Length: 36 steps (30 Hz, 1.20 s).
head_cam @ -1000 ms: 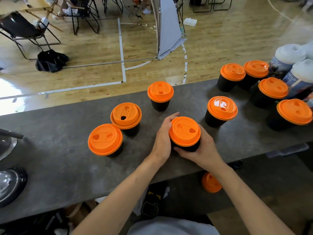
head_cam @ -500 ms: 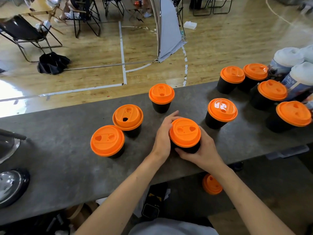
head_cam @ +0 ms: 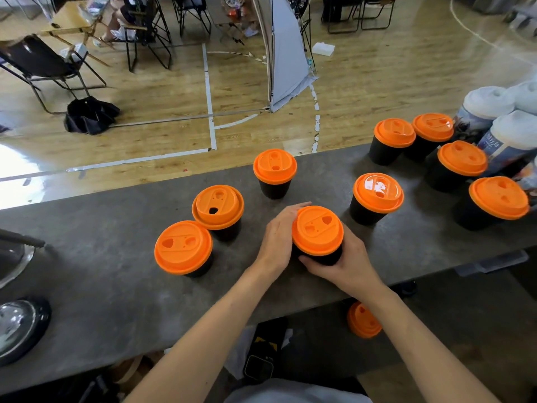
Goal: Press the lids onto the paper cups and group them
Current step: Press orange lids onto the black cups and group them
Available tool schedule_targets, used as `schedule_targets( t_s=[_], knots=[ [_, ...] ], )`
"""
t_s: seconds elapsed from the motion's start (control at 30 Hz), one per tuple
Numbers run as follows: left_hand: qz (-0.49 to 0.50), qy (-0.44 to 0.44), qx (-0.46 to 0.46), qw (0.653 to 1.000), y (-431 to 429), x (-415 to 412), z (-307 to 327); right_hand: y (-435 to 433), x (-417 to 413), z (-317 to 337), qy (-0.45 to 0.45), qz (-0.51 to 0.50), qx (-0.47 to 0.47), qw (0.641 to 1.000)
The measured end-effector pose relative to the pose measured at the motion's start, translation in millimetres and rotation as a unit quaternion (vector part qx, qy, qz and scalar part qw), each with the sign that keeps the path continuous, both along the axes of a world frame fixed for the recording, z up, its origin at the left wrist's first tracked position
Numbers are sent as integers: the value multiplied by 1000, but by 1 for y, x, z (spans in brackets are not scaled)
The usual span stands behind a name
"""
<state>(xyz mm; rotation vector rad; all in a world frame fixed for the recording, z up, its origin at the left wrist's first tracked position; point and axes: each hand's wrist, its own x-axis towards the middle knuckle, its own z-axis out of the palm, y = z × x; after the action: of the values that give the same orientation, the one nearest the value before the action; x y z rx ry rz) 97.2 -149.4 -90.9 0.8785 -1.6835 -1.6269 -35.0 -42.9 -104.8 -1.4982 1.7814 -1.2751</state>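
Head view — A: Entry 1, held cup (head_cam: 325,258). Location?
B: Upright on the counter (head_cam: 116,286), near the front edge, about midway along. Black wall, orange lid (head_cam: 317,230) on top.
A: Entry 2, left hand (head_cam: 277,237). Grip?
B: Curled round the cup's left side, fingertips reaching past the lid's far rim. Closed on the wall, nothing else in it.
A: Entry 3, right hand (head_cam: 345,264).
B: Wrapped round the right side. The thumb lies across the near wall just under the lid; the fingers are hidden behind the cup.
A: Entry 4, other lidded cups.
B: Eight, all black with orange lids. Left pair (head_cam: 183,248): close together, lids overlapping in this view, and the farther one's lid looks tilted. Far cup (head_cam: 275,169): alone, beyond the left hand. Mid cup (head_cam: 378,192): alone, right of the held cup and apart from it. Right group (head_cam: 462,157): four close together toward the counter's right end.
A: Entry 5, sundries.
B: White-topped packs (head_cam: 488,101), just behind the right group. Spare lid (head_cam: 363,319), below the counter's front edge, partly hidden by the right forearm. Metal ware (head_cam: 17,324) at the counter's left end; I cannot tell what kind.
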Motion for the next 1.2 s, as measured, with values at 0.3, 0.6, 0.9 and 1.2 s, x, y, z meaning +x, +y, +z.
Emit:
schedule_targets(
  t_s=[0.3,0.6,0.9,1.2],
  knots=[
    [40,4,-20,999,15,5,-2,-1,1,-1,-1,-24,-2,1000],
    [0,-2,54,999,-2,-4,5,-3,1,2,8,-9,-9,1000],
    [69,0,-27,997,15,4,-1,-1,-1,0,-1,3,10,1000],
    [28,10,74,997,9,2,8,-2,0,3,5,5,17,1000]
  ],
)
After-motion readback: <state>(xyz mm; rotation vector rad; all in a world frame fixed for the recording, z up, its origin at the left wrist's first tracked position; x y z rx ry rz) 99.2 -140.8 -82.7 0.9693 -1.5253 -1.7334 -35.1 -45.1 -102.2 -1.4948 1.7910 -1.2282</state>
